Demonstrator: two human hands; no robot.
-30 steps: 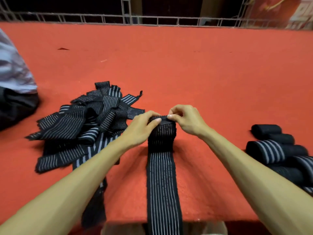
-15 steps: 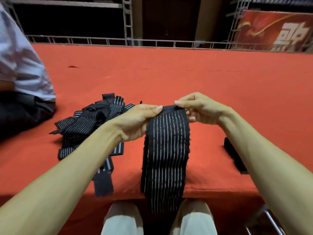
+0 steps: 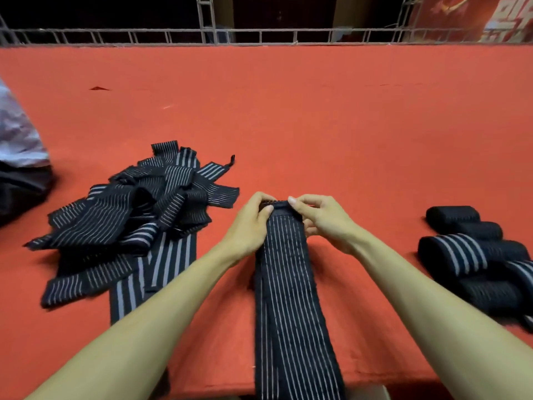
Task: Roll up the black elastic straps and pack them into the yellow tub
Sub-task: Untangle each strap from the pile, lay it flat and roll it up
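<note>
A long black elastic strap with thin white stripes (image 3: 291, 307) lies flat on the red table (image 3: 317, 125), running from its far end toward me and over the near edge. My left hand (image 3: 248, 226) and my right hand (image 3: 320, 217) both pinch the strap's far end, where a small fold sits between the fingertips. A loose pile of unrolled black straps (image 3: 127, 223) lies to the left. Several rolled straps (image 3: 473, 255) sit at the right. No yellow tub is in view.
A person in a pale shirt and dark trousers (image 3: 20, 157) sits at the left edge. A metal railing (image 3: 259, 34) runs along the table's far side. A red banner (image 3: 476, 15) hangs at the back right.
Half a second ago both hands held the strap lifted off the table. Now it lies flat on the red cloth, with both hands pinching its far end.
</note>
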